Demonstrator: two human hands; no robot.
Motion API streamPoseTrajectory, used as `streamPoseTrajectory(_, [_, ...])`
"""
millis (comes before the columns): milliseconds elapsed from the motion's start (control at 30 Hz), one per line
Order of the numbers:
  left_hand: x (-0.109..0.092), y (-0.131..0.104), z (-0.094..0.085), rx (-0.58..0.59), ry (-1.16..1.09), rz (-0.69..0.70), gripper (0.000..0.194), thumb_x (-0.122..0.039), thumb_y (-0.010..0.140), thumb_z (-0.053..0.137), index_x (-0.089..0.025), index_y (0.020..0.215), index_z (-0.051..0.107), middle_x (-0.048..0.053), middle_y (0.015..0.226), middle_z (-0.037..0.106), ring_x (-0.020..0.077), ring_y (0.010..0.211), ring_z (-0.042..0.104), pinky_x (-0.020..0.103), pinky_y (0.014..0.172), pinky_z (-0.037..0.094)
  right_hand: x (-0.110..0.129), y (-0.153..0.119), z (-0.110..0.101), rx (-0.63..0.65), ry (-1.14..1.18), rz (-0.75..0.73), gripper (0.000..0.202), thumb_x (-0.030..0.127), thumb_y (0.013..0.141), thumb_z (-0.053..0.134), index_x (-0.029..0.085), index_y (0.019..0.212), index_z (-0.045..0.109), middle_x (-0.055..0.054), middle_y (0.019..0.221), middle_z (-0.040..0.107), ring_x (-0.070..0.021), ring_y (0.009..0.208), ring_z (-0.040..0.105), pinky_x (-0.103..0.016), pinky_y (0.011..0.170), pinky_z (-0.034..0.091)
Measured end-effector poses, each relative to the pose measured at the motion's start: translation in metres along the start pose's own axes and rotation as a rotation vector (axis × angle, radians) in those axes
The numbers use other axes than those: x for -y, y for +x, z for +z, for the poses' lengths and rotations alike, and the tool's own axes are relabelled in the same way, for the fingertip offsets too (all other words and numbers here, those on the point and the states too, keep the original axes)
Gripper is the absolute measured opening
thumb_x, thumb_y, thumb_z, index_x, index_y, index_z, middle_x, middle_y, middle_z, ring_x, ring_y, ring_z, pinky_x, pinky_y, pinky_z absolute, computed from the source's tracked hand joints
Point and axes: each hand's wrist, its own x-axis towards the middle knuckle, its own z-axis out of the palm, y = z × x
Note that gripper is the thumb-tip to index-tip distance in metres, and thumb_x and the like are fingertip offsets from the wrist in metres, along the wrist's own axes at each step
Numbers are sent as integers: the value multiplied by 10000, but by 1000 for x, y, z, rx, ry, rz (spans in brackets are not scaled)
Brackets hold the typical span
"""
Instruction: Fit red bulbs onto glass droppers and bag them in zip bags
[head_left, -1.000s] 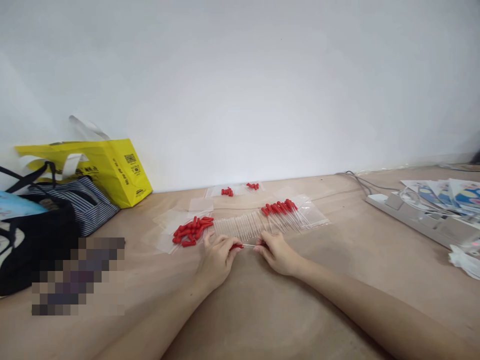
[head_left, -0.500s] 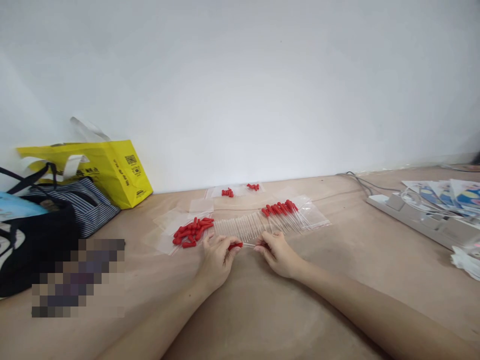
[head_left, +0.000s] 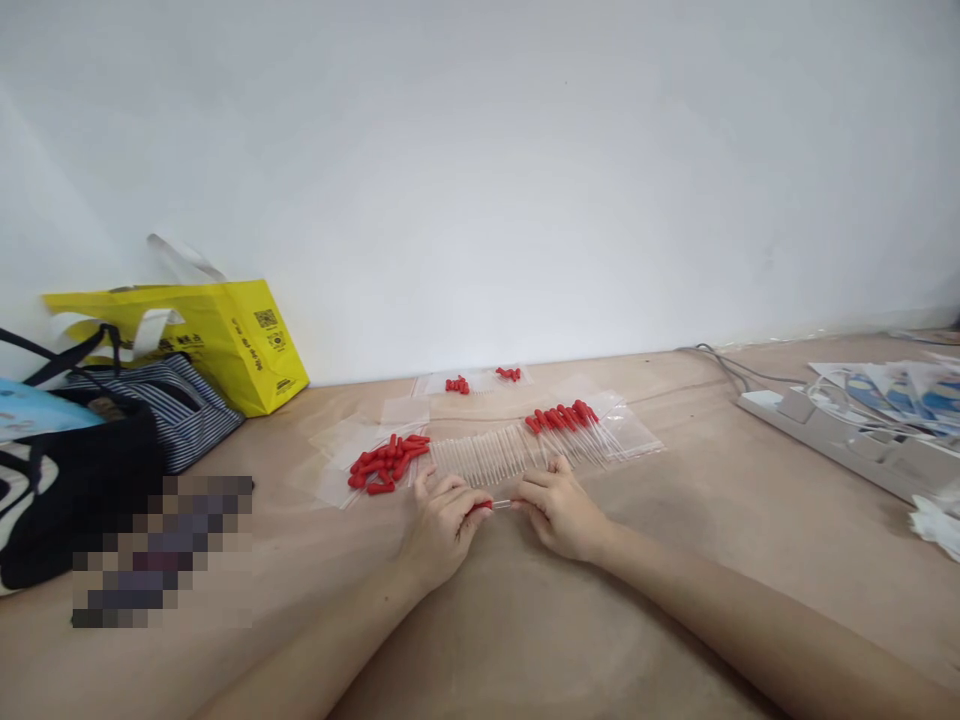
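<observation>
My left hand (head_left: 441, 528) pinches a red rubber dropper bulb (head_left: 484, 506) between thumb and forefinger. From the other side, my right hand (head_left: 564, 514) grips a thin clear glass dropper tube (head_left: 502, 504). Bulb and tube are in line and meet in the gap between the hands; how deep the tube sits in the bulb is hidden. Beyond my left hand lies a pile of loose red bulbs (head_left: 386, 463) on clear plastic bags. Bare glass tubes (head_left: 476, 456) lie in a row behind the hands. To their right, several droppers with red bulbs (head_left: 562, 416) rest side by side.
Near the wall, small red bulbs (head_left: 457, 385) lie on flat plastic bags. A yellow bag (head_left: 255, 350), a striped pouch (head_left: 180, 405) and a black bag (head_left: 90, 490) stand at left. A white power strip (head_left: 825, 440) with cables and printed packets (head_left: 892, 390) is at right.
Both hands have come slightly closer to me with the bulb and tube. Less of the tube shows between them now. The view has shifted a little.
</observation>
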Motion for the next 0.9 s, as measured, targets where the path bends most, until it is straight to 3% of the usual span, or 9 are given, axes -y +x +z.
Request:
streamPoseTrajectory(600, [-3,1,4,15,-12,-35,129,-252,816,476,-225,764,591,-35,664,650,150,694,566,467,917,159,2,9,7,25,181,-13,138,145,816,426,156,764,554,-14,691,612,-123,653,521,-271,684,239])
streamPoseTrajectory(800, [8,-1,-7,48,15,-18,144,-349,810,508,-245,866,589,-16,784,678,170,756,560,487,949,111,1,9,1,55,232,56,145,173,838,425,170,786,561,-6,729,630,-121,688,546,-285,730,253])
streamPoseTrajectory(900, [14,-4,-13,86,42,10,133,-345,814,508,-266,872,597,-29,748,676,171,764,550,499,965,66,-1,7,-6,81,229,57,135,216,841,442,175,792,560,-4,736,630,-122,688,545,-293,738,258])
